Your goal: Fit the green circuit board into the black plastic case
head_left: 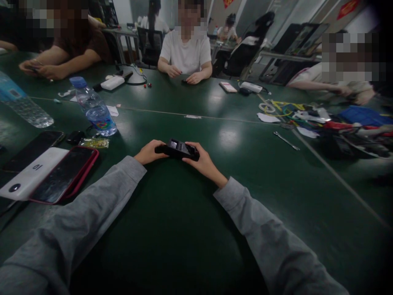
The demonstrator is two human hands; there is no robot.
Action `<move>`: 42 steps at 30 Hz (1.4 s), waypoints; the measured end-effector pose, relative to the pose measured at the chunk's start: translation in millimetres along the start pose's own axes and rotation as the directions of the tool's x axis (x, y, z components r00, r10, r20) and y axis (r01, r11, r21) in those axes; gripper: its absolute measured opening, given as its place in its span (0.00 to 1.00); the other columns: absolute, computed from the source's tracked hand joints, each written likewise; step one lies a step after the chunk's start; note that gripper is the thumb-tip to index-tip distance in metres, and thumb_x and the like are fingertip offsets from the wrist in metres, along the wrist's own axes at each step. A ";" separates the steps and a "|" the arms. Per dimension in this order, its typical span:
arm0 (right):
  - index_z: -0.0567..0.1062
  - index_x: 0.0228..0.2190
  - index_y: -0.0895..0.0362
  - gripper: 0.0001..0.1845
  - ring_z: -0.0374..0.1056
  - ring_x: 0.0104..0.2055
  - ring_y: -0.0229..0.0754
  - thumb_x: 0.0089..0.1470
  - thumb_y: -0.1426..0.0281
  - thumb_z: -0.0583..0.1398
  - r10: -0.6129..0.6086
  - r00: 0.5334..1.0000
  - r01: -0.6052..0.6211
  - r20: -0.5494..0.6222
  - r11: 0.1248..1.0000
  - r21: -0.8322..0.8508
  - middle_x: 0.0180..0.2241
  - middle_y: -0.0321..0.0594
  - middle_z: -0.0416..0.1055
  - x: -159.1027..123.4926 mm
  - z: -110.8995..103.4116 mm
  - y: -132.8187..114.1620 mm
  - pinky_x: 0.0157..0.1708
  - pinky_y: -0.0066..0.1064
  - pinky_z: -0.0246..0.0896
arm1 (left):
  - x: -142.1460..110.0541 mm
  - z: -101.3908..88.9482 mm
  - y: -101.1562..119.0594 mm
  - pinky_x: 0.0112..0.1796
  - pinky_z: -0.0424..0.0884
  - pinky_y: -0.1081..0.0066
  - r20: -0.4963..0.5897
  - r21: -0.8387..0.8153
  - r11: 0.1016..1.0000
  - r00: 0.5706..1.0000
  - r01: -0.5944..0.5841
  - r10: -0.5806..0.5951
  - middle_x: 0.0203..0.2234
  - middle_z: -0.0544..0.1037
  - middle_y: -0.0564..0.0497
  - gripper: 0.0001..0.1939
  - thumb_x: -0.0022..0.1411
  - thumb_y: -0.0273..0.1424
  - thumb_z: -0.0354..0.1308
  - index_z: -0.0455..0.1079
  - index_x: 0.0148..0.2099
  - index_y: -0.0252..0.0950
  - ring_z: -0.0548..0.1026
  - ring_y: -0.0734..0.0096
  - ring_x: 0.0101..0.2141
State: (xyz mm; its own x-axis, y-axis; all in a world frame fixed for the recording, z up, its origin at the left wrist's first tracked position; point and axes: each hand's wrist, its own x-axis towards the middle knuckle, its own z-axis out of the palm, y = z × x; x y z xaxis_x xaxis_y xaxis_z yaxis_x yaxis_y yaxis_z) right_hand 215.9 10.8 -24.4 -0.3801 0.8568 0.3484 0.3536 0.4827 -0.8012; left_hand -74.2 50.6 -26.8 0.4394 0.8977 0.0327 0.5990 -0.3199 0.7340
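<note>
Glossy dark-green table. Boxy black device right of clear plastic bottle; left hand and right hand at opposite ends, fingers gripping it; wrinkled grey sleeves.

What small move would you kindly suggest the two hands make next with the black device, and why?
Perhaps tilt the black device slightly toward the camera: the left hand and right hand hold its opposite ends, and its small screen looks foreshortened from this view.

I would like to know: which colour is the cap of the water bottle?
The bottle cap is blue, seen in the head view.
</note>
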 end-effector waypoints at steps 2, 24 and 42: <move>0.68 0.58 0.49 0.31 0.70 0.61 0.54 0.56 0.63 0.70 0.007 1.000 -0.007 -0.008 1.000 0.013 0.59 0.46 0.71 0.2 0.1 0.8 0.63 0.54 0.65 | -0.1 -0.1 1.5 0.54 0.73 0.50 -0.013 0.016 1.000 1.000 -0.006 0.006 0.50 0.77 0.44 0.24 0.59 0.46 0.69 0.75 0.52 0.38 0.74 0.52 0.53; 0.68 0.58 0.50 0.32 0.72 0.59 0.56 0.57 0.54 0.69 0.012 0.991 -0.012 -0.132 1.000 -0.001 0.57 0.48 0.73 0.7 -0.3 0.2 0.60 0.54 0.69 | 1.0 2.7 -0.1 0.53 0.73 0.51 -0.041 0.022 1.000 0.999 -0.021 0.022 0.48 0.78 0.45 0.20 0.60 0.44 0.68 0.76 0.49 0.39 0.75 0.55 0.51; 0.67 0.59 0.53 0.34 0.71 0.56 0.57 0.55 0.55 0.67 0.098 0.887 -0.165 -0.451 0.980 -0.112 0.54 0.51 0.73 6.9 -29.4 40.4 0.60 0.58 0.67 | -2.1 -2.1 5.2 0.55 0.72 0.50 0.011 0.024 1.000 1.000 0.000 -0.001 0.53 0.77 0.45 0.20 0.64 0.42 0.66 0.75 0.54 0.39 0.73 0.53 0.55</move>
State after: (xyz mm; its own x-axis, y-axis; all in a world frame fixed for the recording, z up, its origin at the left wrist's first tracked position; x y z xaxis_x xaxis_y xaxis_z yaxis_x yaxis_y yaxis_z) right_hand 252.6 41.5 -40.0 0.0832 0.8889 0.4505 0.5045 0.3523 -0.7883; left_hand -73.4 47.7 -21.6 0.4465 0.8945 0.0245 0.6150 -0.3266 0.7177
